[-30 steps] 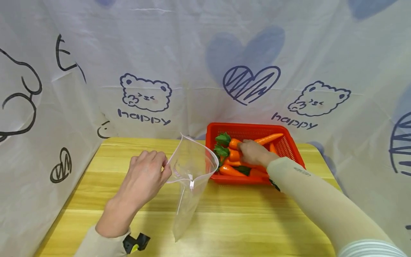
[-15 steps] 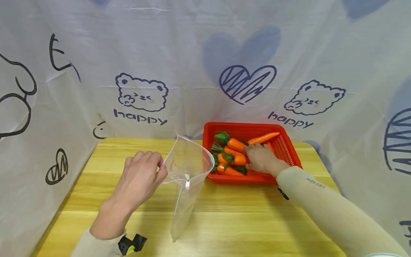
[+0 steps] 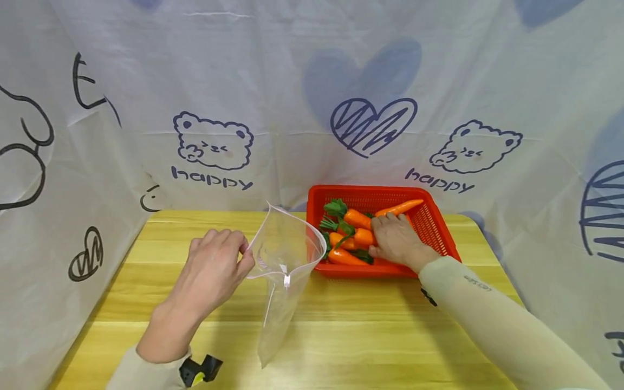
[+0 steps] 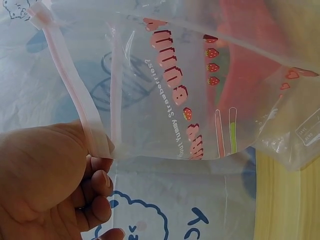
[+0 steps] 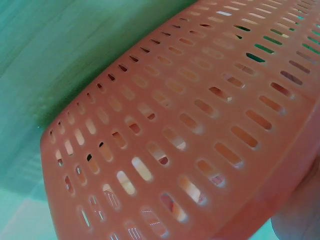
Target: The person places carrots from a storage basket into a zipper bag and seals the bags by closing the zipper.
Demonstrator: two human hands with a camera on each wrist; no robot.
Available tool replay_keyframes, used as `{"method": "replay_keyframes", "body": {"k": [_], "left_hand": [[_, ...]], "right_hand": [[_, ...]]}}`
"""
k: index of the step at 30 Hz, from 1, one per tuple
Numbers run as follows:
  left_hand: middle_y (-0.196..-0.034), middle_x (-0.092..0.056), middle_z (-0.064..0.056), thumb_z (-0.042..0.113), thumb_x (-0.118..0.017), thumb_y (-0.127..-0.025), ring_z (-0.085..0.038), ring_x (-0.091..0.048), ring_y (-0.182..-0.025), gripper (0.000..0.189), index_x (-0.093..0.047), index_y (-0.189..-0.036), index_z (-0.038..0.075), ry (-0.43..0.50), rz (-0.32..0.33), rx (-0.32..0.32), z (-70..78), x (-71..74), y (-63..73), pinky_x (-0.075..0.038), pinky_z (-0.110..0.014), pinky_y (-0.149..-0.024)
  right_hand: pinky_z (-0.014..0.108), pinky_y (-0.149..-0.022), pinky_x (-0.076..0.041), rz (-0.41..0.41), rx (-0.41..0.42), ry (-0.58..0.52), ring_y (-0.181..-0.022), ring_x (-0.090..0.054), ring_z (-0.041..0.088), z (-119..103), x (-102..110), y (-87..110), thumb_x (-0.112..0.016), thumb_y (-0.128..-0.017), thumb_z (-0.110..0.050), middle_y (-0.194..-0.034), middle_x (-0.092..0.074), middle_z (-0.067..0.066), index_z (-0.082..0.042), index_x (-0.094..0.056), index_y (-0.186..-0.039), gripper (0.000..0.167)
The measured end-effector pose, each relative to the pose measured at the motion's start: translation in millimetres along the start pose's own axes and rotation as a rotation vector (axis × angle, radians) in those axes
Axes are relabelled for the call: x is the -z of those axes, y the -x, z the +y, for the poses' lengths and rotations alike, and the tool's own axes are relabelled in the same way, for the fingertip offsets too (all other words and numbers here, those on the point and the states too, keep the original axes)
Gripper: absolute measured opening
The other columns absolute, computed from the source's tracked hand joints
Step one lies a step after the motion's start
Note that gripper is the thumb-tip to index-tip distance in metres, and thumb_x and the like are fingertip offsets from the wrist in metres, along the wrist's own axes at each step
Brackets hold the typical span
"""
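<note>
My left hand [image 3: 212, 271] pinches the rim of a clear zip-top bag [image 3: 287, 303] between thumb and fingers. The bag hangs with its mouth spread wide, its white slider [image 3: 286, 280] at the near side. Pink lettering and strawberry prints show on the bag [image 4: 172, 75] in the left wrist view. My right hand [image 3: 397, 241] reaches into a red basket [image 3: 322, 195], over orange carrots [image 3: 347, 257] with green tops. Its thumb lies beside one carrot's end; the fingertips are hidden, so a grip cannot be made out. Only the basket's slotted wall [image 5: 165, 125] fills most of the right wrist view.
The basket stands at the back of a wooden table [image 3: 341, 330], right of the bag. One long carrot [image 3: 401, 207] leans toward its far right corner. A printed white cloth [image 3: 283, 81] hangs behind the table and along both sides.
My right hand has shifted slightly right and nearer within the basket, uncovering more carrots at the left. The carrots lie differently now. My left hand keeps its pinch on the bag as the view shifts slightly.
</note>
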State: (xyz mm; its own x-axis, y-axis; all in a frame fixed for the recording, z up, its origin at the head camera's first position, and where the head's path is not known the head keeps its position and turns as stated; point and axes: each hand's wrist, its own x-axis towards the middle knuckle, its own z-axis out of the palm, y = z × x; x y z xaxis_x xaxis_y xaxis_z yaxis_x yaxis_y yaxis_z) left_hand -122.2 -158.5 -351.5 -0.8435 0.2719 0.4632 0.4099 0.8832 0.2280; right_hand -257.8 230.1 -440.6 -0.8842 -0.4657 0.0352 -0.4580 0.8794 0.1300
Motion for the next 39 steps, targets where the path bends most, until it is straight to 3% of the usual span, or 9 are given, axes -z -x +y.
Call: {"method": "replay_keyframes", "body": {"k": [8,11,19,27,32,39], "left_hand": [[-0.070,-0.049,0.002,0.010,-0.063,-0.090,-0.023,-0.049,-0.073,0.010,-0.060,-0.080,0.011,0.005,-0.005,0.001,1.0,0.8,0.3,-0.035,-0.039,-0.070],[-0.070,-0.050,0.002,0.010,-0.063,-0.090,-0.024,-0.049,-0.073,0.011,-0.060,-0.080,0.012,0.007,-0.005,0.000,1.5,1.2,-0.3,-0.035,-0.039,-0.070],[-0.070,-0.051,0.002,0.012,-0.063,-0.091,-0.024,-0.049,-0.072,0.012,-0.060,-0.080,0.012,0.001,-0.009,0.002,2.9,0.3,-2.2,-0.034,-0.039,-0.069],[-0.070,-0.052,0.002,0.013,-0.063,-0.090,-0.024,-0.049,-0.071,0.012,-0.059,-0.078,0.012,-0.023,0.001,0.002,3.2,1.1,-4.0,-0.034,-0.039,-0.069],[-0.069,-0.051,0.000,0.012,-0.064,-0.090,-0.026,-0.050,-0.071,0.016,-0.057,-0.076,0.011,-0.054,0.033,-0.026,6.1,0.6,-4.8,-0.038,-0.042,-0.069],[-0.066,-0.048,0.000,0.011,-0.064,-0.089,-0.027,-0.048,-0.067,0.018,-0.054,-0.073,0.011,-0.075,0.067,-0.051,8.5,2.1,-6.5,-0.037,-0.042,-0.066]], "right_hand": [[0.055,-0.100,-0.047,-0.017,-0.019,-0.023,-0.110,-0.057,0.039,-1,3,4.2,-0.078,-0.089,-0.042,-0.119,-0.067,0.019,0.002,-0.059,-0.123,0.058],[0.055,-0.101,-0.047,-0.014,-0.021,-0.024,-0.109,-0.058,0.039,-1,7,5.2,-0.077,-0.089,-0.041,-0.118,-0.068,0.019,0.002,-0.060,-0.123,0.057],[0.051,-0.088,-0.048,0.057,-0.039,-0.049,-0.096,-0.059,0.036,-3,35,10.9,-0.078,-0.087,-0.037,-0.101,-0.068,0.014,-0.001,-0.061,-0.106,0.044],[0.042,-0.075,-0.040,0.103,-0.004,-0.017,-0.081,-0.052,0.030,-13,69,16.1,-0.075,-0.084,-0.037,-0.080,-0.055,0.006,-0.006,-0.055,-0.094,0.038],[0.037,-0.068,-0.031,0.100,0.010,-0.034,-0.071,-0.047,0.027,-24,103,22.7,-0.075,-0.085,-0.035,-0.071,-0.046,0.004,-0.008,-0.051,-0.086,0.036],[0.035,-0.055,-0.032,0.107,-0.003,-0.132,-0.061,-0.048,0.024,-44,158,26.1,-0.073,-0.083,-0.033,-0.065,-0.043,0.001,-0.013,-0.049,-0.076,0.032]]}}
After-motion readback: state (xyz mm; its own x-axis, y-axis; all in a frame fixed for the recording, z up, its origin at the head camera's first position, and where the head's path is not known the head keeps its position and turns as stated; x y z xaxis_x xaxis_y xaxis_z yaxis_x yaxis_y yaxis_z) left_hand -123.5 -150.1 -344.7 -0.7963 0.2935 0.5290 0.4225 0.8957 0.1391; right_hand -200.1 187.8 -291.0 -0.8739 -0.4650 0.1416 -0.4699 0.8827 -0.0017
